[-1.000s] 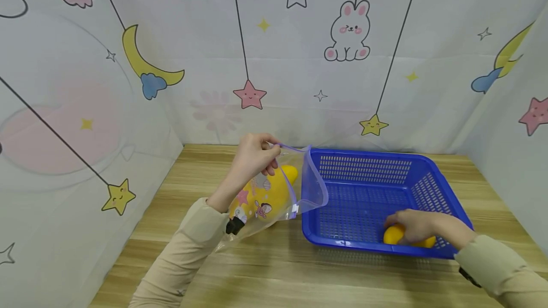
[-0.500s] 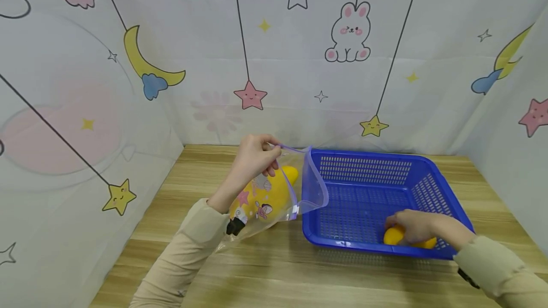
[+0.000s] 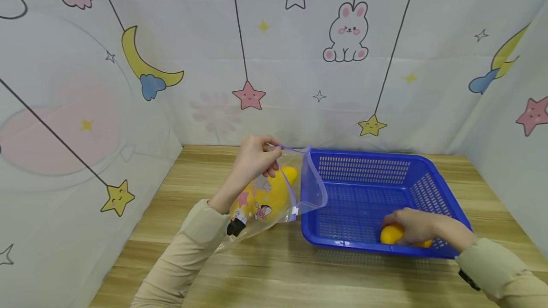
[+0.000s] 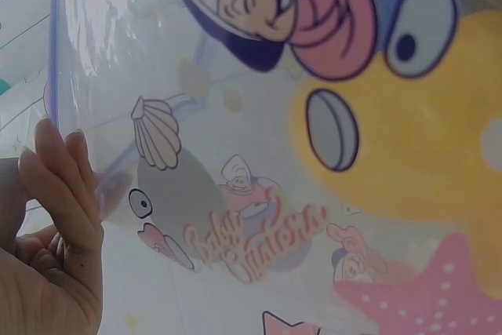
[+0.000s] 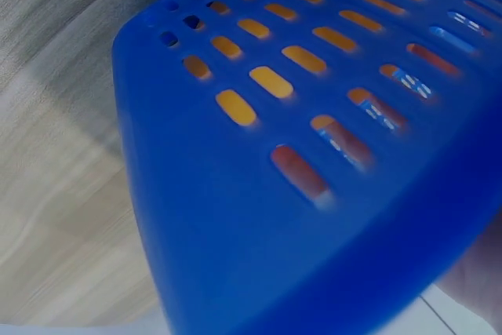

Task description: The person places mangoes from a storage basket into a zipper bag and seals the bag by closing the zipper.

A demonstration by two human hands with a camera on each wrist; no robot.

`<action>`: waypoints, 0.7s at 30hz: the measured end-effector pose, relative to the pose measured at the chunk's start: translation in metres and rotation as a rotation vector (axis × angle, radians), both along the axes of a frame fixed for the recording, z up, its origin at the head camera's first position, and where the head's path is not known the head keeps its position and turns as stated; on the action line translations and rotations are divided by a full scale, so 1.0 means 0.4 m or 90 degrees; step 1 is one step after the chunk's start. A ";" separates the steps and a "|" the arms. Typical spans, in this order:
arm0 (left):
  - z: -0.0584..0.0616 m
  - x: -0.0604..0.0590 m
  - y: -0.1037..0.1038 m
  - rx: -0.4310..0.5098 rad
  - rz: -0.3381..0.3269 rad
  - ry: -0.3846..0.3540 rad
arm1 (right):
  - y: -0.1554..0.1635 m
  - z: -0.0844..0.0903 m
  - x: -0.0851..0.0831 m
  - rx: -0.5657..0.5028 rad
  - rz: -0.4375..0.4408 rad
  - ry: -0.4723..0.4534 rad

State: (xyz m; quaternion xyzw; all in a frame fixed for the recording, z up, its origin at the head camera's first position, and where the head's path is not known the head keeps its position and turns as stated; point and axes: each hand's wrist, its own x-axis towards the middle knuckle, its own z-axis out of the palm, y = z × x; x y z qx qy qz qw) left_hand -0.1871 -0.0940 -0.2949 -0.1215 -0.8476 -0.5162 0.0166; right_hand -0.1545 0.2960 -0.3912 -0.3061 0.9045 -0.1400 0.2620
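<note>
My left hand [image 3: 256, 156] pinches the purple zip rim of a clear printed bag [image 3: 274, 194] and holds its mouth wide toward the blue basket [image 3: 364, 158]. A yellow fruit [image 3: 274, 189] lies inside the bag. The left wrist view is filled by the bag's cartoon print [image 4: 259, 233], with my fingers [image 4: 59, 194] at its edge. My right hand [image 3: 413, 226] is inside the basket's near right corner, curled over a second yellow fruit [image 3: 390, 235]. The right wrist view shows only the basket's slotted wall [image 5: 314, 154] from outside, with yellow showing through the slots.
The basket sits on a wooden table [image 3: 274, 270], right of centre. A cartoon-printed cloth backdrop [image 3: 274, 61] walls the table at the back and on both sides. Both my sleeves are beige.
My right hand and the yellow fruit under it have shifted slightly left inside the basket. The left hand and the bag have stayed in place.
</note>
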 end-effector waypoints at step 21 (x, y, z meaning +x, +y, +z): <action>-0.002 -0.001 0.004 -0.007 -0.003 -0.001 | -0.013 0.001 0.002 -0.054 0.016 0.088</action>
